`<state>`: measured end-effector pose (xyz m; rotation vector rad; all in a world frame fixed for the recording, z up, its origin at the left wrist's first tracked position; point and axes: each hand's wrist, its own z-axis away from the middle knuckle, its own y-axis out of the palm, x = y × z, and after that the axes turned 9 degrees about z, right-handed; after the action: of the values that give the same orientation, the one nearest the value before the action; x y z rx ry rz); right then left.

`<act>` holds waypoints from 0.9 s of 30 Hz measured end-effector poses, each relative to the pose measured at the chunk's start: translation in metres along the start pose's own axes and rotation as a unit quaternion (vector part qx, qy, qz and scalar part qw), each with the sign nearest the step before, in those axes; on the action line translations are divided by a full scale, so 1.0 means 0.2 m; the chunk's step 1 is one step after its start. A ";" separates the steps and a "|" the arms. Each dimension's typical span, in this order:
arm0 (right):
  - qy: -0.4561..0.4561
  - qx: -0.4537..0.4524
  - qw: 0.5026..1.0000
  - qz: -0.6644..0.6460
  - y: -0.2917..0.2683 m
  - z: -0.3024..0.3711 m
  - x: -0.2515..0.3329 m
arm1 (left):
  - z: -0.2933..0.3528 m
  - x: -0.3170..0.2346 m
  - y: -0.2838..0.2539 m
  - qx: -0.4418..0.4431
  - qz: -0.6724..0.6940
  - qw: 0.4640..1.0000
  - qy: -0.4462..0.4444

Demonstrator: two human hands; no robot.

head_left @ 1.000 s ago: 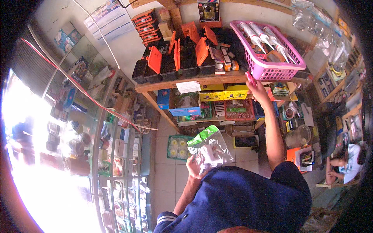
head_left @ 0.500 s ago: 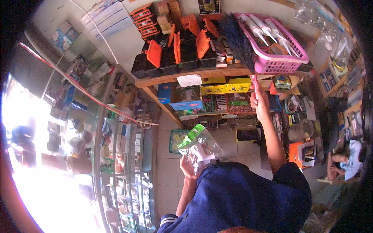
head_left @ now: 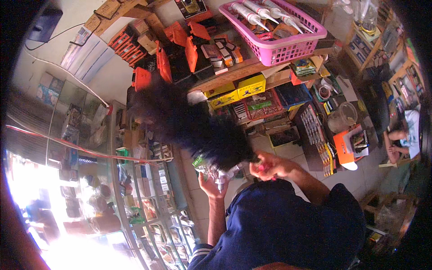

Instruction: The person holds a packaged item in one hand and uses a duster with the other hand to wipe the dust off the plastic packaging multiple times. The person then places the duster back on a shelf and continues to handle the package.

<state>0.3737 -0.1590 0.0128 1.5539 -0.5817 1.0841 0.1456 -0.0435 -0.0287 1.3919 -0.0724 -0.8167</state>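
Observation:
My right hand (head_left: 274,165) is closed round the pink handle of a dark, bushy duster (head_left: 193,121). The duster's blurred bristles stretch left and away from the fist, in front of the shelf. Close by, my left hand (head_left: 212,186) grips a clear plastic package (head_left: 209,171) with a green header and a white item inside. Dark bristles cover the upper part of the package, and I cannot make out whether they touch it.
A wooden shelf holds black cases with orange lids (head_left: 191,54) and a pink basket (head_left: 288,51) of white sealant tubes. Yellow boxes (head_left: 252,86) sit below. Glass cabinets (head_left: 123,198) line the left. Another person (head_left: 407,135) is at the far right.
My right hand has brought the duster down from beside the pink basket to just above the package. My left hand keeps its hold. The view has turned and shifted.

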 end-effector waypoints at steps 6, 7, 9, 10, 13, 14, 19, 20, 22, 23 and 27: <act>0.198 -0.026 0.956 0.215 0.28 -0.03 0.09 | -0.12 -0.06 -0.13 0.100 0.093 0.990 -0.019; 0.198 -0.026 0.957 0.213 0.26 -0.03 0.01 | -0.11 -0.07 -0.10 0.113 0.086 0.990 -0.007; 0.144 -0.065 0.945 0.285 0.21 -0.05 -0.18 | -0.12 -0.10 -0.06 0.159 0.074 0.984 0.012; 0.144 -0.071 0.945 0.285 0.19 -0.03 -0.21 | -0.13 -0.10 -0.05 0.185 0.069 0.980 0.016; 0.160 -0.112 0.931 0.307 0.19 -0.01 -0.26 | -0.14 -0.10 -0.21 0.160 0.061 0.985 0.030; 0.141 -0.153 0.914 0.348 0.20 -0.01 -0.26 | -0.13 -0.10 -0.28 0.101 0.050 0.993 0.039; 0.164 -0.217 0.878 0.394 0.26 0.01 -0.23 | -0.09 -0.03 -0.22 0.114 0.051 0.990 0.059; 0.100 -0.229 0.850 0.464 0.25 0.03 -0.33 | -0.10 -0.02 -0.24 0.129 0.047 0.989 0.061; 0.046 -0.208 0.830 0.516 0.29 0.06 -0.32 | -0.09 -0.03 -0.25 0.135 0.046 0.988 0.064; 0.047 -0.203 0.831 0.515 0.29 0.09 -0.32 | -0.08 -0.02 -0.26 0.131 0.048 0.988 0.062; 0.100 -0.179 0.850 0.485 0.26 0.21 -0.27 | -0.10 -0.09 -0.19 0.102 0.057 0.992 0.045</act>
<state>0.3202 -0.2232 -0.0069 0.7516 -1.4115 1.7227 0.1240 -0.0151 -0.0590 1.6000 -0.1680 -0.6654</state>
